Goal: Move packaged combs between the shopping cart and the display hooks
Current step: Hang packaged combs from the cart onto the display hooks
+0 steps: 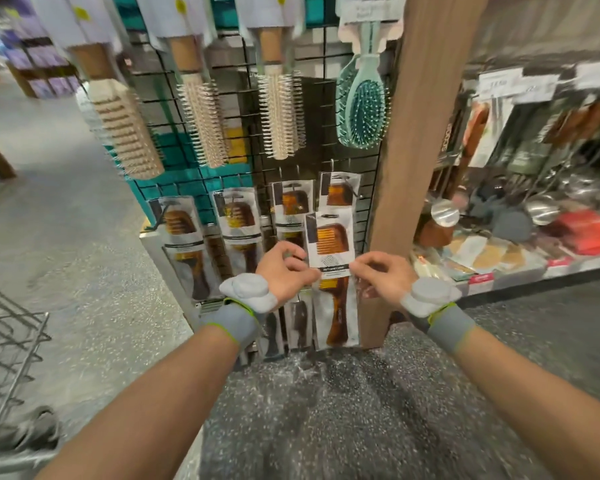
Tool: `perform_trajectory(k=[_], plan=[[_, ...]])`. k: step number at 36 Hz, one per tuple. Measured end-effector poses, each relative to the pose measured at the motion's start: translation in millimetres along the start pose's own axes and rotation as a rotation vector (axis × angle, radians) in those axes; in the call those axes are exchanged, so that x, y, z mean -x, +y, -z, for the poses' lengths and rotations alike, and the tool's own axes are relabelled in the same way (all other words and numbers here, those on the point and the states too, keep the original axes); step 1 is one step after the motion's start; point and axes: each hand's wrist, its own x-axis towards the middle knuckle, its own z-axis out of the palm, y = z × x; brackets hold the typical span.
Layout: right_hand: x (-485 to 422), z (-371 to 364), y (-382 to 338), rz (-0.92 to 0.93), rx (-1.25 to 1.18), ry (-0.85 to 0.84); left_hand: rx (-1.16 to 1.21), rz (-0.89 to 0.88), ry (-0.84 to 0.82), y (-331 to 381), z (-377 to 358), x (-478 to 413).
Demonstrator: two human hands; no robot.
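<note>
A packaged amber comb (331, 247) stands upright in front of the black wire display grid (326, 74), below the rightmost hook of the comb row. My left hand (284, 268) pinches its left edge and my right hand (381, 275) pinches its right edge, both at mid height. Several more packaged combs hang on the hooks: one at far left (181, 223), one beside it (238, 216), another (293, 202) and the rightmost (338, 190). The wire shopping cart (11, 327) shows at the lower left edge.
Wooden and teal hair brushes (362, 98) hang in the row above the combs. A brown wooden post (420, 133) stands just right of the grid. Shelves with kitchen utensils (534, 209) fill the right side. Speckled floor lies below.
</note>
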Motion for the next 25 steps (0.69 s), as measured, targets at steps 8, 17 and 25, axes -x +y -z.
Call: perform_trajectory(k=[8,17,25], plan=[[-2.9,-18.6,-9.6,0.010,-0.038,-0.070,-0.004,0.043,-0.020,-1.7,23.7,0.5],[-10.9,-36.1,-13.7,0.010,-0.098,-0.091,0.113,0.072,0.029,-1.2,37.3,-3.0],[-32.7,-52.3,-16.9,-0.041,-0.146,-0.028,0.202,0.031,0.299,-6.1,33.0,-21.4]])
